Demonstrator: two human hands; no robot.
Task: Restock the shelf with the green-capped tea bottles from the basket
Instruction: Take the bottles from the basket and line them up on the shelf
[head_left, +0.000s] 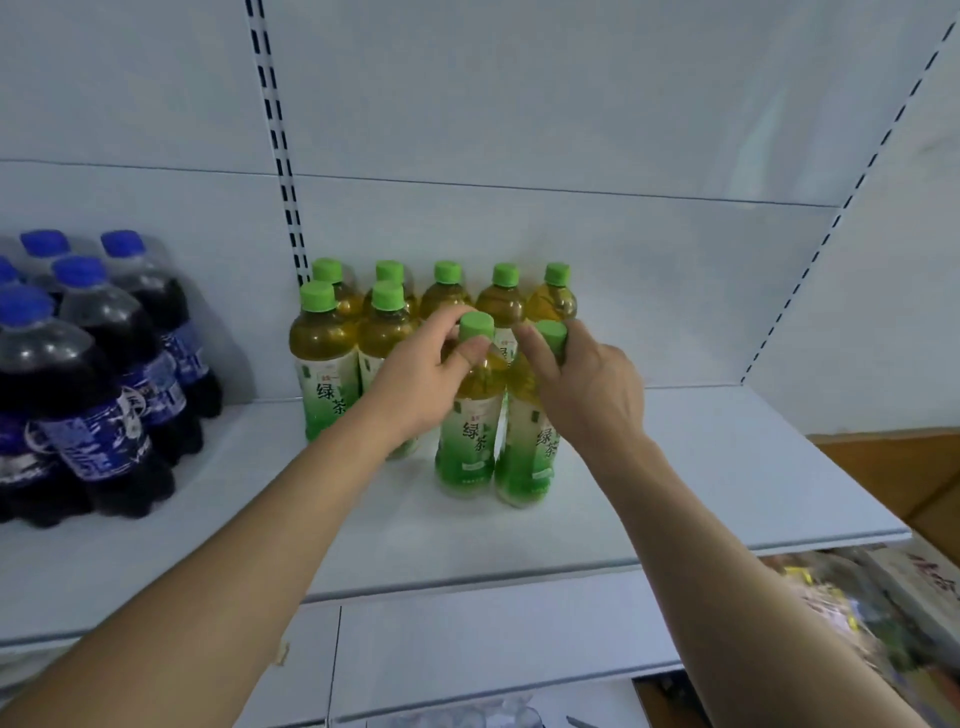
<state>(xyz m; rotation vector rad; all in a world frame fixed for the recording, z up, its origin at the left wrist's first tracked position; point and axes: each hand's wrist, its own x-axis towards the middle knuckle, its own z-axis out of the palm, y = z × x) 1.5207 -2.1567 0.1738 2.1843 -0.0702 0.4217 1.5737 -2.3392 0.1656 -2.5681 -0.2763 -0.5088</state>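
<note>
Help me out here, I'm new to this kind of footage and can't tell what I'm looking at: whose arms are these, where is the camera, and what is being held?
No machine here: a person wears one wide-angle camera on the head, looking forward and down, so the two bare arms reaching in are their own.

They face a pale shelf. On it stand green-capped tea bottles: five in a back row, two more in front at the left. Further left stands a cluster of dark drinks with blue caps.

The left hand grips the neck of one tea bottle, and the right hand grips the neck of a second tea bottle beside it. Both look upright at the shelf surface.

The basket is not visible.
</note>
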